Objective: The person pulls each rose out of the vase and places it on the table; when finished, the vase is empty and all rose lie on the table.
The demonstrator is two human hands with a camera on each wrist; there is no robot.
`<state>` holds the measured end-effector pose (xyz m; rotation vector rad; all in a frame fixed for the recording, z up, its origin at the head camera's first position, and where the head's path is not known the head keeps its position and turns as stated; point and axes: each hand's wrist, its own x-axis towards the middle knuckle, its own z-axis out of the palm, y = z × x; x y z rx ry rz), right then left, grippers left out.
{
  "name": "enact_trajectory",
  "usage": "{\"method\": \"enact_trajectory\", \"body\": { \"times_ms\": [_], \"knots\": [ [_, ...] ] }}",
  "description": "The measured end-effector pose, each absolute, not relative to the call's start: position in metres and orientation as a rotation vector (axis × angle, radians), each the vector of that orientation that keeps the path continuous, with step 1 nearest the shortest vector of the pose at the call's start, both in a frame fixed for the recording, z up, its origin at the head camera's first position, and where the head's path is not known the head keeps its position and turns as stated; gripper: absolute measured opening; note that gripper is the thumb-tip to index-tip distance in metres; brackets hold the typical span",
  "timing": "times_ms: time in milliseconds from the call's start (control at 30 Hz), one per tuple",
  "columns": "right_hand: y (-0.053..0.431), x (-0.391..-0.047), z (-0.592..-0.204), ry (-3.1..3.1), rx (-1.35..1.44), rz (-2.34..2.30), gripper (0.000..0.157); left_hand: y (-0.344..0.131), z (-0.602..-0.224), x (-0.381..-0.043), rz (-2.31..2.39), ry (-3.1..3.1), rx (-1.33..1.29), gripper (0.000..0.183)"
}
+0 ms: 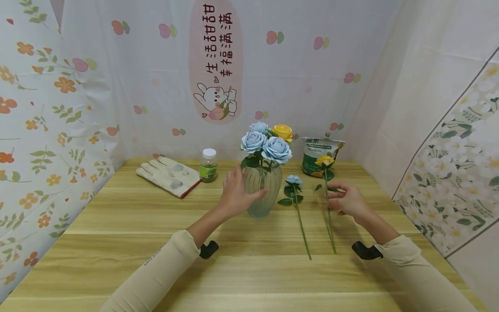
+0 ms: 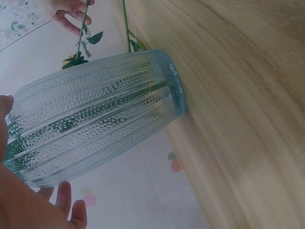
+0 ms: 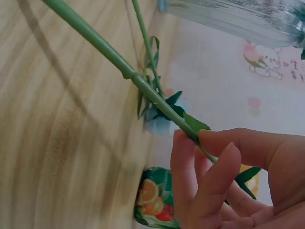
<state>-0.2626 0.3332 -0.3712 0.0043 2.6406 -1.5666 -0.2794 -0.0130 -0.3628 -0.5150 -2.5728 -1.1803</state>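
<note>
A ribbed, clear glass vase (image 1: pixel 262 195) stands on the table with blue roses (image 1: pixel 276 149) and a yellow rose (image 1: pixel 283 131) in it. My left hand (image 1: pixel 236 193) grips the vase's upper part, thumb across the near side and fingers round the left. In the left wrist view the vase's glass (image 2: pixel 105 114) fills the middle. Between thumb and fingertips my right hand (image 1: pixel 347 200) pinches the green stem of another yellow rose (image 1: pixel 325 160), its bloom pointing away from me. One blue rose (image 1: pixel 294 181) lies on the table between the vase and that stem.
Behind the right hand stands a green and white pouch (image 1: pixel 315 155). Left of the vase are a small white-capped jar (image 1: pixel 208 166) and a cream work glove (image 1: pixel 169 175) with a red cuff edge. Patterned cloth walls (image 1: pixel 156 86) border the wooden table (image 1: pixel 128 242).
</note>
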Motion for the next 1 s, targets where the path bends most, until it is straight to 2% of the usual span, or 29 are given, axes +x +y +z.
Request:
{"method": "enact_trajectory", "body": {
  "times_ms": [433, 1000],
  "knots": [
    [0.335, -0.267, -0.385, 2.636, 0.000, -1.445, 0.056, -0.012, -0.363, -0.279, -1.197, -2.564, -0.527, 0.099],
    [0.331, -0.270, -0.393, 2.574, 0.021, -1.434, 0.061, -0.013, -0.363, -0.279, -1.192, -2.562, -0.522, 0.096]
  ]
}}
